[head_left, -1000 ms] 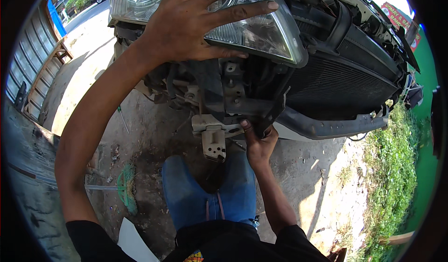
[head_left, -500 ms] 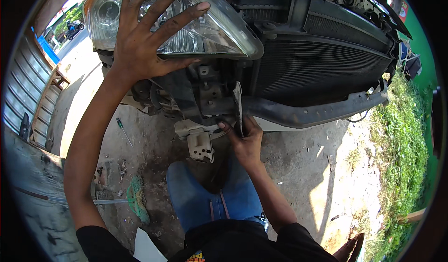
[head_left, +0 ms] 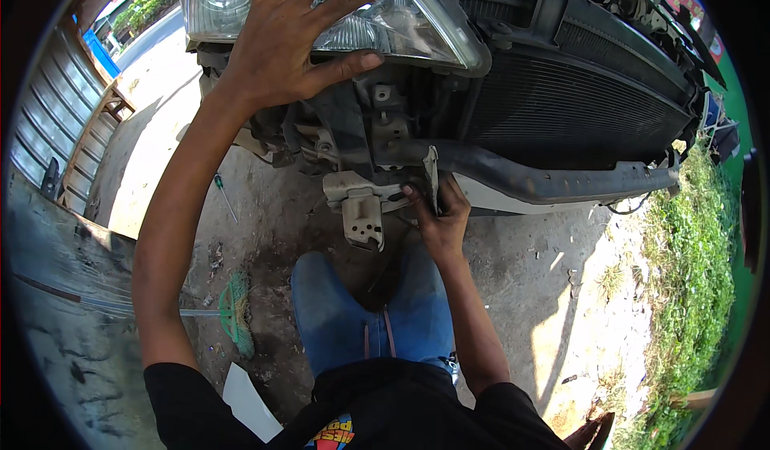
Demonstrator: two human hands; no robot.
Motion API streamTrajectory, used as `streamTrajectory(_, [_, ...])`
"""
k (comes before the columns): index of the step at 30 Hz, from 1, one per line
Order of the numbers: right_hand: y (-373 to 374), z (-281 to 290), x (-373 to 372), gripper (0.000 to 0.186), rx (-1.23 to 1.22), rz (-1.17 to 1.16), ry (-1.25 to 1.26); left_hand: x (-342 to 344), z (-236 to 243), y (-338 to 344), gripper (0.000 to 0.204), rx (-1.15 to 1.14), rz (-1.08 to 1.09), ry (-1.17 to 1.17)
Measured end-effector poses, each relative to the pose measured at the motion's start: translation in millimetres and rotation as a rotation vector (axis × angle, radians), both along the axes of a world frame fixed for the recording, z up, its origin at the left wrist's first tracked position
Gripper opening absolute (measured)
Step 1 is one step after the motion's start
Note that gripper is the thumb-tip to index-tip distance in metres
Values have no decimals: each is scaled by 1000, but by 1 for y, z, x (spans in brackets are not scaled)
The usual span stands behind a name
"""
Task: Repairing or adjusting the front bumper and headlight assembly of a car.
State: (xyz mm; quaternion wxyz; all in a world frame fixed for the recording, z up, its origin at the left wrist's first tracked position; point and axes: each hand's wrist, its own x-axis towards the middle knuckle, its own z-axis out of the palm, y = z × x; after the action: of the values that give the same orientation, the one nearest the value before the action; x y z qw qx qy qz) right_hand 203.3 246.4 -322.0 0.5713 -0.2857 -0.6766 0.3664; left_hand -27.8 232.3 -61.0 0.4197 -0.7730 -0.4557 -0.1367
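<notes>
A clear car headlight (head_left: 409, 33) sits at the top of the view, on a car front with no bumper cover. My left hand (head_left: 293, 45) lies over it with fingers spread, thumb stretched along its lower edge. Below the headlight, my right hand (head_left: 447, 219) is closed on a pale metal bracket (head_left: 362, 216), thumb and fingers around its thin upright plate. The bracket has a box-shaped end with small holes hanging down. Just behind it runs the dark bumper beam (head_left: 545, 181). Whether the bracket is fastened to the car I cannot tell.
A finned radiator (head_left: 577, 101) stands behind the beam. On the concrete lie a screwdriver (head_left: 225, 197), a green net-like bundle (head_left: 235, 315) and a white sheet (head_left: 250, 406). Grass (head_left: 694, 289) grows along the right; a corrugated metal panel (head_left: 60, 105) stands at left.
The car front has shifted up and right in the view. My left hand stays spread on the headlight, and my right hand keeps its hold on the bracket.
</notes>
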Motion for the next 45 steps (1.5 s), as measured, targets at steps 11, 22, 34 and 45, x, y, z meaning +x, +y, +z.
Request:
streamTrajectory(11, [-36, -29, 64, 31, -237, 13, -120, 33, -146, -65, 38, 301, -250, -1048])
streamTrajectory(22, [-152, -299, 239, 49, -738, -472, -784, 55, -199, -71, 40, -366, -44, -1198])
streamTrajectory(34, [-229, -414, 292, 57, -1033, -278, -854, 49, -219, -65, 40, -318, -40, -1207])
streamTrajectory(45, [-232, -437, 290, 52, -1034, -256, -811, 57, -232, -65, 33, -164, -16, -1307])
